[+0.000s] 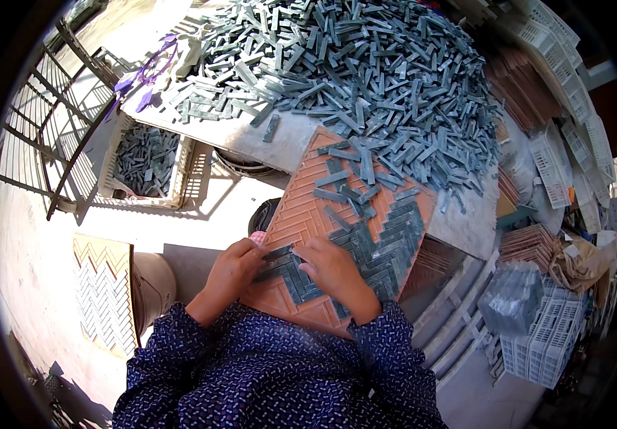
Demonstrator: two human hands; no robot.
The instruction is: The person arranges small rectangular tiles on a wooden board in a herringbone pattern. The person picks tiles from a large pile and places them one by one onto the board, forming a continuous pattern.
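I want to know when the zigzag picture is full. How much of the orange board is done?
Done: dark grey strips fill roughly the lower right half of the orange board. In hand: the left hand and right hand press strips at the near edge. Left: the bare grooves at upper left; loose strips wait on it, and the big pile.

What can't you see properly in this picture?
- Head view: the left hand and right hand cover the grey stone strips under their fingers.
- The patterned orange tray has its near edge hidden by the blue sleeves.
- The white crate runs partly under the table.
- Stacked crates at the right are bent and too small.
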